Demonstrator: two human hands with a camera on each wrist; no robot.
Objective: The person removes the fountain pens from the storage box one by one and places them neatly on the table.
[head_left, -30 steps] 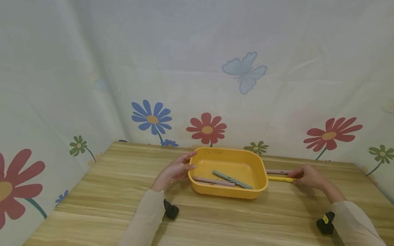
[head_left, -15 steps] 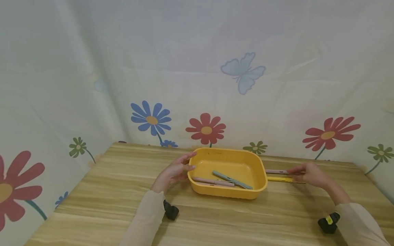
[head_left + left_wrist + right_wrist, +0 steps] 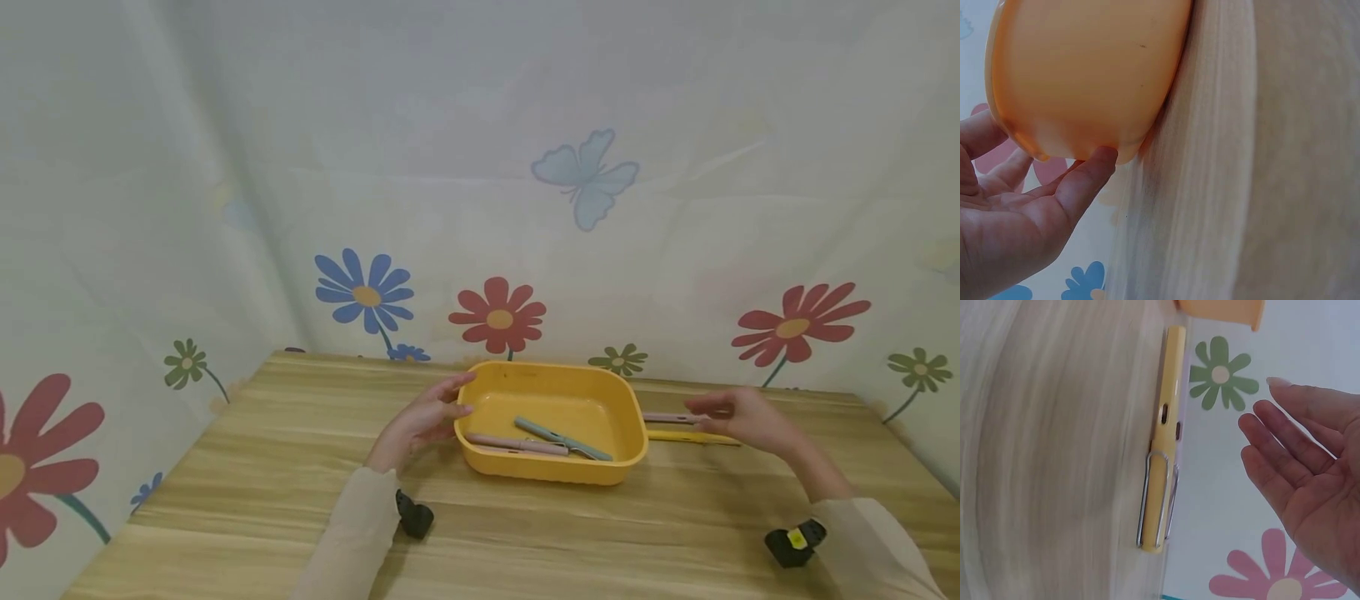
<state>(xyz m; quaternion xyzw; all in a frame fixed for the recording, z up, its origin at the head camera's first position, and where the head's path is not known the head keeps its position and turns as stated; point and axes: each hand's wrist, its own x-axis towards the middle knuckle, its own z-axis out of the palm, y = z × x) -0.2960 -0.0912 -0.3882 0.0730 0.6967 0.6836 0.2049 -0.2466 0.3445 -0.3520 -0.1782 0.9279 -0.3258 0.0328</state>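
Observation:
A yellow tray stands at the back of the table, with a teal pen and pink pens inside it. My left hand holds the tray's left end, thumb at the rim and fingers along the outer wall. To the right of the tray lie a yellow pen with a wire clip and, behind it, a pale pink pen. My right hand hovers over their right ends, its loosely bent fingers apart from both pens in the right wrist view.
The wood-grain table reaches back to a flower-printed curtain close behind the tray. A black wrist device sits at the left sleeve, another black device at the right sleeve.
My right hand has let go of the yellow pen and lifted a little off it, uncovering its clip end. The left hand and the tray stay in place.

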